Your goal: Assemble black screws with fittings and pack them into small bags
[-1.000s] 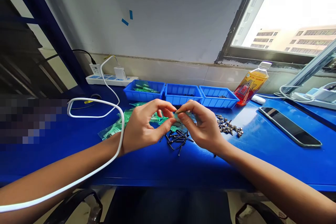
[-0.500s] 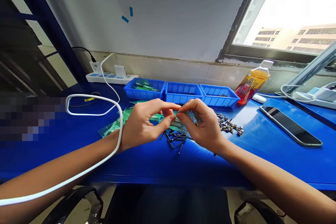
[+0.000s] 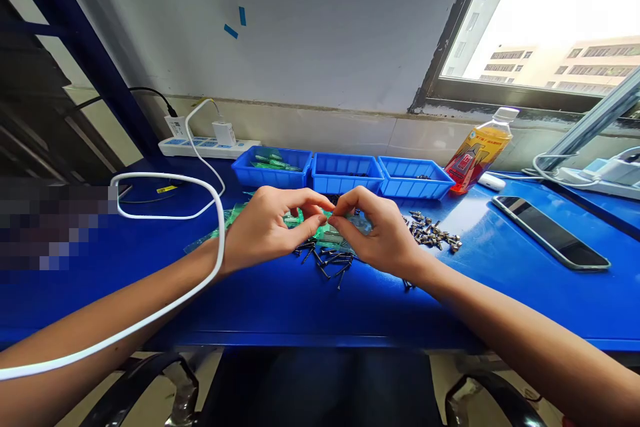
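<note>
Over the table, my left hand (image 3: 267,223) and my right hand (image 3: 377,227) meet fingertip to fingertip. Thumb and forefinger of each are pinched at the top edge of a small clear plastic bag (image 3: 329,233) with a greenish tint. Its contents are hard to make out. Behind and beside my left hand lie more green-tinted plastic bags (image 3: 220,230), partly covered by it. Dark screws (image 3: 333,259) are scattered just below the hands. To the right of my right hand sits a pile of shiny metal fasteners (image 3: 434,233).
Three blue bins stand along the wall: a left one (image 3: 273,177) with green packets, a middle one (image 3: 347,183) and a right one (image 3: 415,187) with small dark parts. A drink bottle (image 3: 477,153) and a phone (image 3: 550,232) are rightward. A white cable (image 3: 220,240) crosses my left forearm.
Both hands stay pinched together at the bag, with their fingertips slightly shifted. The whole view has moved a little, so everything appears somewhat further left and up.
</note>
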{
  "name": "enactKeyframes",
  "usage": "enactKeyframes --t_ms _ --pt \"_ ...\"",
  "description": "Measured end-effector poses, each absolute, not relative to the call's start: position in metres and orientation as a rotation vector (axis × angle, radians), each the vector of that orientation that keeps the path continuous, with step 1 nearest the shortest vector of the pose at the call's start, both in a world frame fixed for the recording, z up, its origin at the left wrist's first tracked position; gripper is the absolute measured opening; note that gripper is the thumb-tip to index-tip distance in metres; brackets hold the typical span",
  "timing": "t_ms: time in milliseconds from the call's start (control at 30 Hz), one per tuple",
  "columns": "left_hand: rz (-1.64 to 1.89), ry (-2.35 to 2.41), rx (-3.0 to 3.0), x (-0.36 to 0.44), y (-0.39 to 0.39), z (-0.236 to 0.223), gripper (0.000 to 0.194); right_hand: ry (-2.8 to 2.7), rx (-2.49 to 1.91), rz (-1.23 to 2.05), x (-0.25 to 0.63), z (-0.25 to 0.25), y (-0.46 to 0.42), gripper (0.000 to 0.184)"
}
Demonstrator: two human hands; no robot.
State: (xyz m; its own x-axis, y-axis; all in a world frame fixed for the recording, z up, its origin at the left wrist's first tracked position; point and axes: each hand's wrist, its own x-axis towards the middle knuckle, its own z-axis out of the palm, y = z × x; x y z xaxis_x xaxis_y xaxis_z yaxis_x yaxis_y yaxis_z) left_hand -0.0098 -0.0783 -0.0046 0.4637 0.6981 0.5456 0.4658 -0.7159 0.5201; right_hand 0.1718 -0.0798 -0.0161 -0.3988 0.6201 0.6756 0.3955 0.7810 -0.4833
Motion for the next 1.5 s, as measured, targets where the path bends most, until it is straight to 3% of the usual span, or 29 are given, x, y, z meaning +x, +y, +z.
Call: enactKeyframes --t_ms 867,1133,1300,1500 --pt "0.904 1.138 2.72 -0.01 -0.076 -0.006 0.012 -2.063 -0.765 0.51 0.166 -0.019 -0.081 0.007" --pt "1.084 1.203 2.471 -0.018 -0.066 -0.001 0.016 -2.014 -0.798 0.618 0.167 -0.02 -0.084 0.004" --pt "1.006 1.055 2.33 -0.015 -0.066 -0.006 0.025 -1.979 -0.795 0.679 0.169 -0.019 -0.081 0.015" --pt "1.029 0.954 2.224 -0.011 -0.071 -0.003 0.019 -1.946 -0.777 0.667 0.17 -0.019 -0.08 0.013"
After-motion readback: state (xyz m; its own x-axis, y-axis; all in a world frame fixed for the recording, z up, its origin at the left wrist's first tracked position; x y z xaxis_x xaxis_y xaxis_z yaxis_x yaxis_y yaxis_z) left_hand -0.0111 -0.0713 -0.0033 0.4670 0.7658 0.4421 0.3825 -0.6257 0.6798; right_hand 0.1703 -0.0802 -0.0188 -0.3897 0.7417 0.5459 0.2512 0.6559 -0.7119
